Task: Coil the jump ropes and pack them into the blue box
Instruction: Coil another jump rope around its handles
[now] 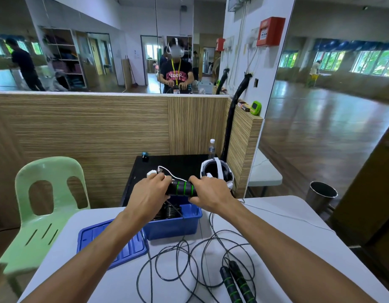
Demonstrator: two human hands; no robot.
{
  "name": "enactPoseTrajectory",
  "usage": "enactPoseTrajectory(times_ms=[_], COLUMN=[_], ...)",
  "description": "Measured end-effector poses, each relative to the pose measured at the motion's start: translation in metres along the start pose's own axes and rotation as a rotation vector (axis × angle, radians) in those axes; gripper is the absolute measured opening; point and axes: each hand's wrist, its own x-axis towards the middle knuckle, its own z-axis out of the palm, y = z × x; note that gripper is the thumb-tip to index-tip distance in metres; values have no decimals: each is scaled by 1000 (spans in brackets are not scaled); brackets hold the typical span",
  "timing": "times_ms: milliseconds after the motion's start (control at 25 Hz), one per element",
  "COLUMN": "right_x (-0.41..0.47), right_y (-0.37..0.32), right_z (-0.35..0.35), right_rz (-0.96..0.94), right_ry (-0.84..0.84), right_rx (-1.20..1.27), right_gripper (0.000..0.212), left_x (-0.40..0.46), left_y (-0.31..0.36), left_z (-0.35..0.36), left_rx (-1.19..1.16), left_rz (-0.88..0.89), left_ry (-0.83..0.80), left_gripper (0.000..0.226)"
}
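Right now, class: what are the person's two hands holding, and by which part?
Both hands, left and right, grip a jump rope's black, green-ringed handles, one hand at each end, above the blue box.

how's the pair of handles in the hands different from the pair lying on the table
The held handles are up over the blue box, gripped at each end by the left hand and right hand, lying crosswise. The loose handles rest untouched on the white table, pointing toward the camera, cord sprawled. Both pairs are black with green rings.
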Motion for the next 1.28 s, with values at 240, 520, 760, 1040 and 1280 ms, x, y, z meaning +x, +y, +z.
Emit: enactPoseTrajectory(times_ms=[240,520,760,1040,1280], right_x=[0,-6,-5,-4,-2], right_y=[0,1,3,3,-9], right_z=[-4,-3,-3,2,4], right_rz=[2,1,-24,-74,-106], right_ry=[2,-74,-34,25,80], right_rx=[14,40,2,-25,-31], right_gripper=[42,35,37,44,50], left_x=[-3,-3,-2,0,14], left_y=[2,4,-1,4,0], left_z=[1,-8,-5,-2,10], left_rx=[57,25,55,35,-241], left_rz=[-9,35,77,-23,-150], left_ry=[8,26,56,-100,-358], left_gripper=[49,46,39,67,29])
